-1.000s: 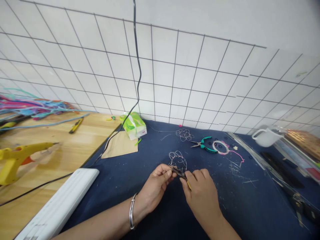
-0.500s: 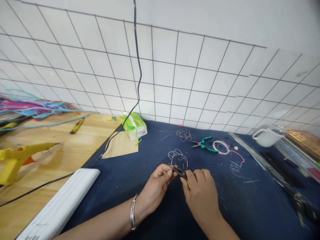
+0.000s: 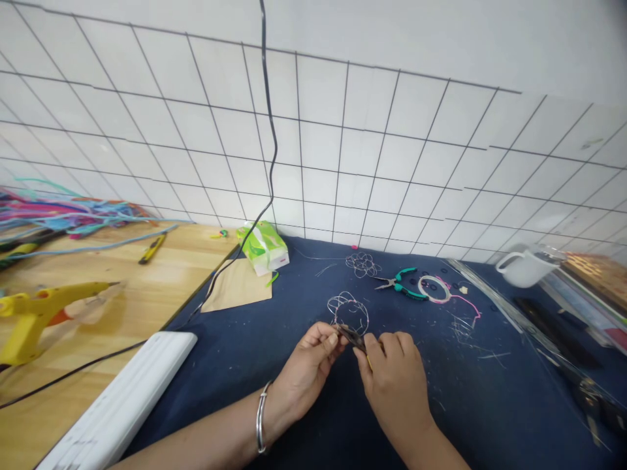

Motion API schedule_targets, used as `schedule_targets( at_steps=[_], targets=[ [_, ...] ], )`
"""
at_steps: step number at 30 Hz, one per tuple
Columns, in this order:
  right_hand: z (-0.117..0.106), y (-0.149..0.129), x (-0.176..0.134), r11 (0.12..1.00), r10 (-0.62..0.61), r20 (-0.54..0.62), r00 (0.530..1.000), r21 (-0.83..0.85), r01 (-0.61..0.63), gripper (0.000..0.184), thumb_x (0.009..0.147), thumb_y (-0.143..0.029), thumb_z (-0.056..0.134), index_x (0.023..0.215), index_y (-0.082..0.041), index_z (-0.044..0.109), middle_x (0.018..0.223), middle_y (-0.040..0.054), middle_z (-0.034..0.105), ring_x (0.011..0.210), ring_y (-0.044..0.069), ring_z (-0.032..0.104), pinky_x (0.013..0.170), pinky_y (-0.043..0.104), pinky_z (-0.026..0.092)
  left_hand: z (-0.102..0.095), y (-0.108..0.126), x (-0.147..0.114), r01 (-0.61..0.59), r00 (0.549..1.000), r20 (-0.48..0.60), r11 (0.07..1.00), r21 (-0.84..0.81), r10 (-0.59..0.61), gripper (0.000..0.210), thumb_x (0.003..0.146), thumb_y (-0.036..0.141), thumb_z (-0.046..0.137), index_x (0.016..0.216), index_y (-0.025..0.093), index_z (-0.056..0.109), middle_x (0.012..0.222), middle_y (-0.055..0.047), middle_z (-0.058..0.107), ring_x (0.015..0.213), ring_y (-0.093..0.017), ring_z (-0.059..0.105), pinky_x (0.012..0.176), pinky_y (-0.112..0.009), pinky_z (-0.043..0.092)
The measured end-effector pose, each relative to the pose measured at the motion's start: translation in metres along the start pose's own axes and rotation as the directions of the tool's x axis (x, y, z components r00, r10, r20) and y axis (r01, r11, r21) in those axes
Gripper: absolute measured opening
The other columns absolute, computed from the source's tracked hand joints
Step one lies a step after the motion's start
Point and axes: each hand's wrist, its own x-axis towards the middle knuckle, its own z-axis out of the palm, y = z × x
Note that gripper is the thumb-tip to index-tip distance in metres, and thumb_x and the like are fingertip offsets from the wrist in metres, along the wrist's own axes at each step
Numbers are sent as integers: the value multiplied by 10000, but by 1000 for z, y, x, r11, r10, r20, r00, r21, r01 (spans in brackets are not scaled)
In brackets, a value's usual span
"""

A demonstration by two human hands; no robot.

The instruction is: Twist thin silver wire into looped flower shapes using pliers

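Observation:
In the head view, my left hand [image 3: 313, 362] pinches the near edge of a thin wire ring with looped petals [image 3: 349, 305]. My right hand [image 3: 396, 378] is closed around pliers [image 3: 353, 336] with dark jaws and a bit of yellow handle. Their jaw tips meet the wire right at my left fingertips; the exact contact is hidden by the fingers. Beyond the ring lies a second looped wire flower [image 3: 363, 264] on the dark blue cloth [image 3: 235, 372]. To its right rest teal-handled needle-nose pliers [image 3: 401, 284], slightly open.
A white ring-shaped spool [image 3: 434, 289], pink cord and wire scraps lie right. A white mug [image 3: 526, 267] stands at the far right. Leftward are a tissue pack [image 3: 263, 248], a brown paper piece [image 3: 238, 287], a white power strip [image 3: 122, 398] and a yellow glue gun [image 3: 44, 316].
Both hands keep nearly the same place and hold on the wire and pliers. The pliers' handle has shifted slightly in my right hand; the whole view has moved a touch.

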Motion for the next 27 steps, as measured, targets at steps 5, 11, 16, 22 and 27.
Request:
schedule_targets(
  at_steps=[5,11,16,22,27],
  targets=[
    [-2,1,0,1000,-24,-1,1000,18,24,168,854,-272,476,909,-168,595,726,67,508,756,212,436,688,365,348,0,1,-1,8,1000,17,1000,-14,-8,97,833,117,527,753,157,565,811,-17,587,824,-123,532,841,-268,368],
    [0,4,-1,999,-46,3,999,28,46,180,865,-268,460,904,-159,598,719,68,505,745,209,433,686,366,354,0,1,0,7,999,36,1000,-14,-7,112,842,110,510,751,151,560,803,-21,580,816,-127,529,832,-270,368],
    [2,5,-1,997,-47,20,999,60,46,182,870,-263,452,903,-159,597,722,69,506,748,212,430,687,368,356,0,1,0,16,999,40,1000,-24,-15,111,839,109,515,745,146,559,800,-20,577,812,-128,529,828,-271,368],
    [0,7,-1,995,-37,30,999,95,34,176,871,-270,449,863,-175,597,719,63,512,733,208,424,673,362,357,0,1,0,25,999,40,999,-32,-24,91,828,109,535,750,146,563,804,-19,576,809,-127,532,826,-267,370],
    [0,6,0,993,-10,36,999,122,6,171,866,-272,456,854,-179,598,722,63,516,744,209,433,687,368,363,2,3,0,21,999,42,999,-25,-20,98,835,113,528,748,147,559,811,-21,578,819,-128,533,831,-267,370]
  ],
)
